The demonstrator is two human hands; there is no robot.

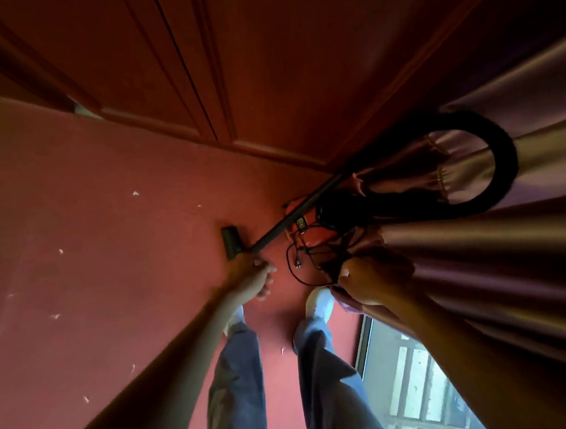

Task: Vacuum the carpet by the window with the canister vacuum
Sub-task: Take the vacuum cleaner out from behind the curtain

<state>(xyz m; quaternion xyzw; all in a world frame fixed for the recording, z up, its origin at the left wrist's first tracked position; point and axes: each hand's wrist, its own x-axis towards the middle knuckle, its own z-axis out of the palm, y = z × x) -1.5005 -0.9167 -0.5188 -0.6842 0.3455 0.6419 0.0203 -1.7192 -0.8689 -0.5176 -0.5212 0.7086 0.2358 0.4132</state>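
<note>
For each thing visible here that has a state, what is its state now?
Curtain: bunched, held aside by the right hand.
Left hand: reaching toward the wand, grip unclear.
Floor nozzle: flat on the carpet.
Power plug: lying loose, unplugged.
Hose: looped.
Carpet: littered with white scraps.

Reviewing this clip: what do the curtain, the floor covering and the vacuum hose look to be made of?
Curtain: probably a satin-like woven fabric, judging by its soft sheen along the folds and gathered trim at the hem.
Carpet: a low-pile red textile, matte, with pale scraps lying on its surface.
Vacuum hose: likely flexible black plastic or rubber, since it bends in a smooth loop; any ribbing is too blurred to confirm.
</note>
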